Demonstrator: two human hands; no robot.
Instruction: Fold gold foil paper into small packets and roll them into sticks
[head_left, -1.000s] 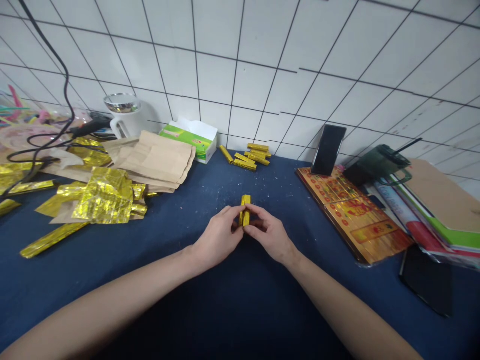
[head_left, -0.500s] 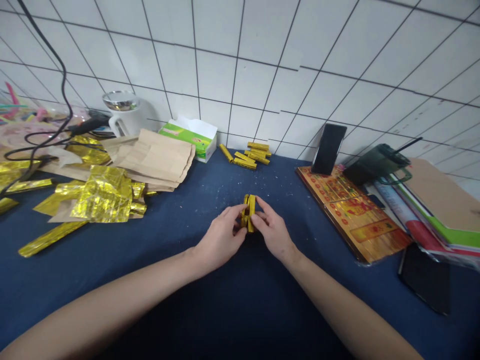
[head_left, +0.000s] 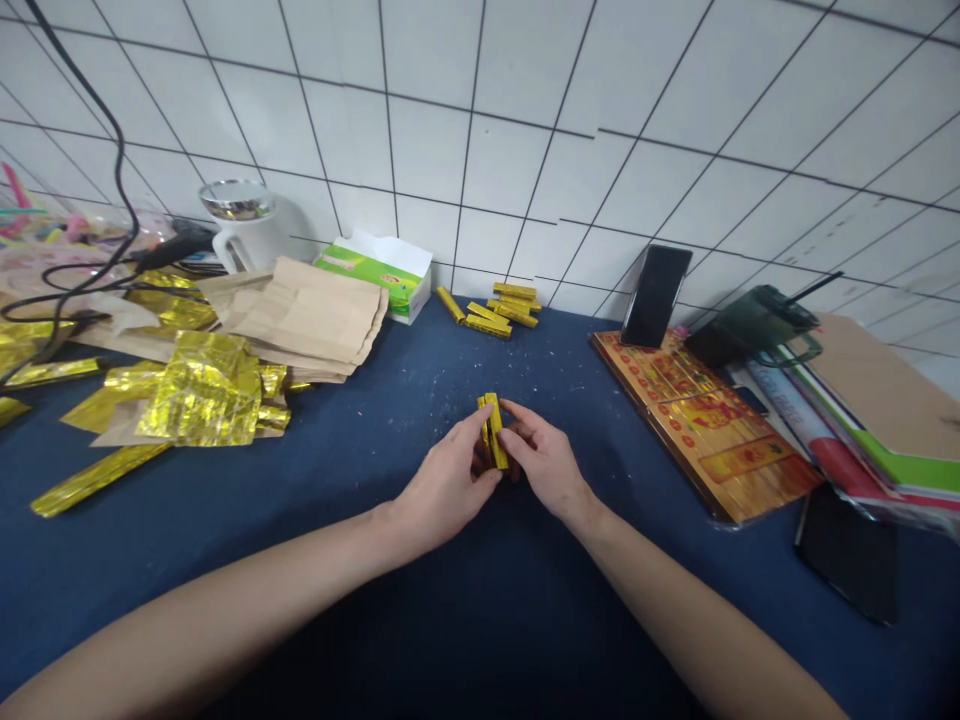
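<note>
Dark blue tabletop, a slim shiny gold foil piece at the dial's centre.
I grasp it between the fingertips of my left hand and right hand; crinkled gold foil sheets lie at nine o'clock, small gold bars at twelve.

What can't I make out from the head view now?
Head view:
Held gold foil: lower sides, partly hidden by the left hand and right hand.
Leftmost gold strip: outer end, cut off by the left edge.
Brown sheet: right end, cut off by the right edge.
Orange board: printed details, too small.
</note>
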